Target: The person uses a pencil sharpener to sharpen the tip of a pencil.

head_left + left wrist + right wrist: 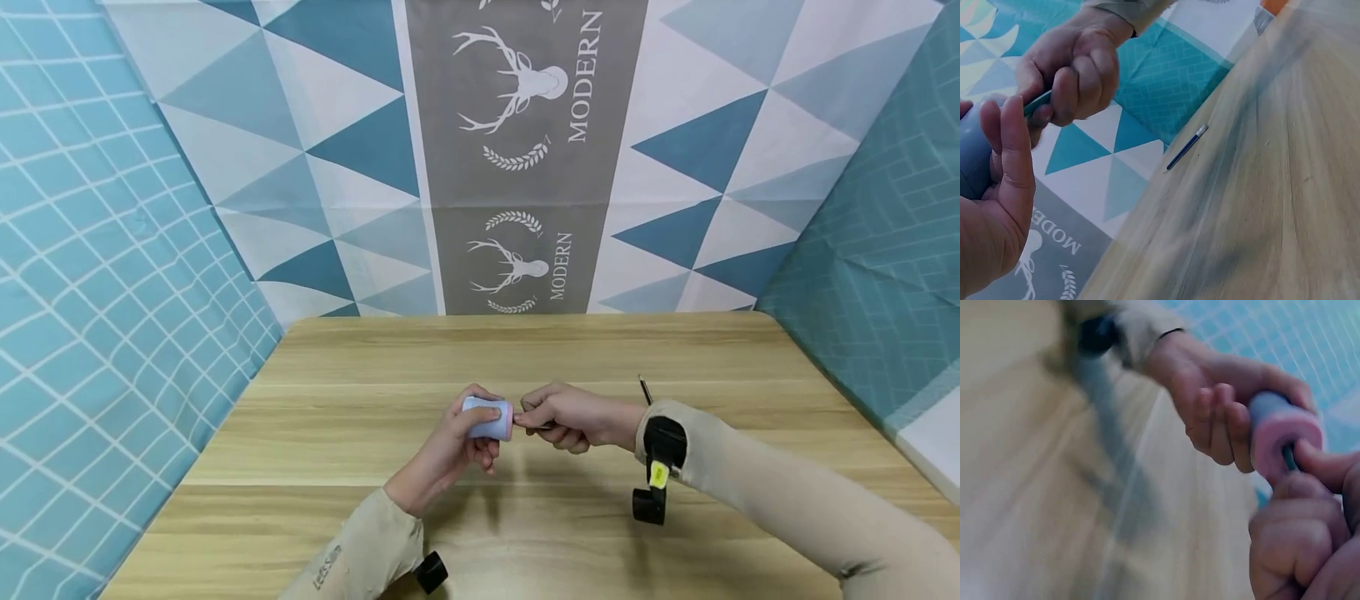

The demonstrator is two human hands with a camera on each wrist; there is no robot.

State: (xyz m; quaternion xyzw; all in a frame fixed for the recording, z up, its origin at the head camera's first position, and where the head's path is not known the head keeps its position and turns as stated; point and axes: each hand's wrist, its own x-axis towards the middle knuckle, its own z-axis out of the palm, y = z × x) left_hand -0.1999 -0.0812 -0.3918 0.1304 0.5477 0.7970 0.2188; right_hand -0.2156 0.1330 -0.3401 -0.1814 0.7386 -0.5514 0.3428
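Over the table, my left hand (461, 433) grips a light blue, rounded pencil sharpener (487, 418) with a pink end that faces right. My right hand (577, 414) pinches a dark green pencil (1289, 457) whose end is inside the hole in the pink end (1275, 437). Most of the pencil's length is hidden by my right fingers. Only a short green stretch shows between the two hands in the left wrist view. A second, dark pencil (1186, 149) with a pale end lies on the wooden table, behind my right wrist in the head view.
The wood-grain table (360, 358) runs back to a patterned cloth (517, 167), with tiled-pattern cloths at both sides. A white thing (933, 454) stands at the right edge. An orange thing with a striped end (1267, 14) shows at the top of the left wrist view.
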